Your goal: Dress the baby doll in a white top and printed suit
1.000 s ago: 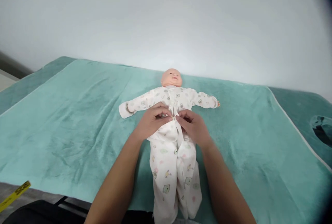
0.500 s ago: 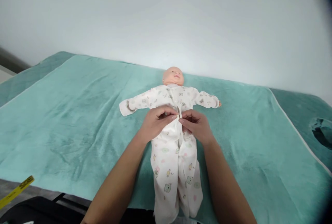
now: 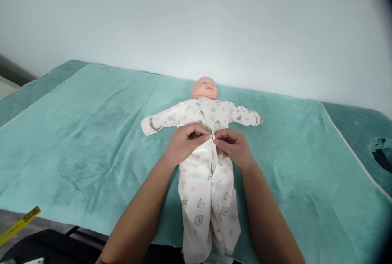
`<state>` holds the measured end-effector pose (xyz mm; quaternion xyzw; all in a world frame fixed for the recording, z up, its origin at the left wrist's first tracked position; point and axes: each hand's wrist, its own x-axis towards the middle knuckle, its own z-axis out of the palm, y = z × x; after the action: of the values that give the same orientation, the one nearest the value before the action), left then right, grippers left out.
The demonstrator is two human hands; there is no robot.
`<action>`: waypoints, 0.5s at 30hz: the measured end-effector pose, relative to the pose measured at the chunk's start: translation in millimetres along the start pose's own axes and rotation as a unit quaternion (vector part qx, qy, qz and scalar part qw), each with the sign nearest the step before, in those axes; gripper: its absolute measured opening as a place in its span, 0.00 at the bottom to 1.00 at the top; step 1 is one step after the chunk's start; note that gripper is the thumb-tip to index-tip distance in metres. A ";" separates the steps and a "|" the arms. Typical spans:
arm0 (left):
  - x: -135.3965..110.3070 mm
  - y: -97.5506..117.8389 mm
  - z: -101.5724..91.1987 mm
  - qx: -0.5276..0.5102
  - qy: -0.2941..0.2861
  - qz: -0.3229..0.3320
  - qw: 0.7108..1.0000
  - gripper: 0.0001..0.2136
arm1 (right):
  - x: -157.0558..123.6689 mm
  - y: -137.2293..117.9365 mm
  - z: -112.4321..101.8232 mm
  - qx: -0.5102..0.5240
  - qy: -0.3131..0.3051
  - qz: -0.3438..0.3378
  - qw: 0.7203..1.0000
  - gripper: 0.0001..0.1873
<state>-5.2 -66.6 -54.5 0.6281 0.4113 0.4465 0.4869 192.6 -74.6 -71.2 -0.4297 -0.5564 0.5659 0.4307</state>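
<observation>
A baby doll (image 3: 204, 87) lies on its back, arms spread, dressed in a white printed romper (image 3: 196, 198). My left hand (image 3: 187, 143) pinches one edge of the romper's front opening at the belly. Close beside it, my right hand (image 3: 234, 145) pinches the other edge of the same opening. The fingertips of both hands nearly meet over the fabric, and any fastener between them is too small to make out. Above my hands the two front edges run up the chest; below, a gap shows toward the crotch. A cuff covers the doll's hand at the left sleeve.
A green blanket (image 3: 76, 141) with a few creases covers the table under the doll. Behind rises a white wall (image 3: 196, 19). At the lower left are a yellow strip (image 3: 20, 225) and a black object (image 3: 49, 247). A dark item (image 3: 382, 154) lies at the right edge.
Both hands stay at the romper's front opening, still pinching. The right fingers have shifted very slightly to the right; the view has moved a little.
</observation>
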 end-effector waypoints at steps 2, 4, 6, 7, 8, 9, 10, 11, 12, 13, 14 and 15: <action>0.1 -1.0 -0.7 -0.018 0.001 -0.004 1.000 0.07 | 0.0 -0.1 0.4 0.001 -0.004 0.002 1.000 0.11; 0.0 -1.7 -0.9 -0.023 -0.002 -0.006 1.000 0.06 | 0.1 0.6 0.2 0.004 -0.008 0.002 1.000 0.10; 0.1 -1.9 -0.7 -0.028 -0.009 -0.004 1.000 0.06 | 0.1 1.4 -0.4 0.004 -0.010 0.002 1.000 0.10; 0.2 -2.0 -0.6 -0.030 -0.011 -0.003 0.999 0.06 | 0.2 1.7 -0.8 0.004 -0.011 0.003 1.000 0.10; 0.5 -2.4 -0.7 -0.031 -0.012 -0.002 0.999 0.06 | 0.3 2.0 -1.1 0.003 -0.014 0.004 1.000 0.10; 0.8 -2.9 -0.9 -0.028 -0.009 -0.002 1.000 0.06 | 0.4 2.1 -1.5 0.003 -0.019 0.002 1.000 0.10; 1.2 -3.7 -1.2 -0.023 -0.006 -0.003 1.000 0.06 | 0.5 2.2 -1.8 0.003 -0.024 -0.002 1.000 0.10; 1.6 -4.6 -1.7 -0.016 -0.002 -0.005 1.000 0.07 | 0.6 2.1 -1.9 0.004 -0.029 -0.007 1.000 0.10; 2.0 -5.6 -2.1 -0.010 0.000 -0.007 1.000 0.07 | 0.8 1.8 -2.0 0.004 -0.033 -0.013 0.999 0.10; 2.4 -6.3 -2.5 -0.007 0.000 -0.009 1.000 0.07 | 1.0 1.4 -1.8 0.004 -0.035 -0.019 0.999 0.10; 2.6 -6.6 -2.7 -0.005 -0.003 -0.009 1.000 0.07 | 1.1 0.8 -1.4 0.004 -0.036 -0.023 0.999 0.10; 2.7 -6.5 -2.7 -0.002 -0.009 -0.009 1.000 0.07 | 1.2 0.1 -0.7 0.006 -0.036 -0.024 0.999 0.09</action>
<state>-7.7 -62.1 -60.0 0.6272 0.4117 0.4377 0.4956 193.0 -73.3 -71.3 -0.3931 -0.5786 0.5734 0.4266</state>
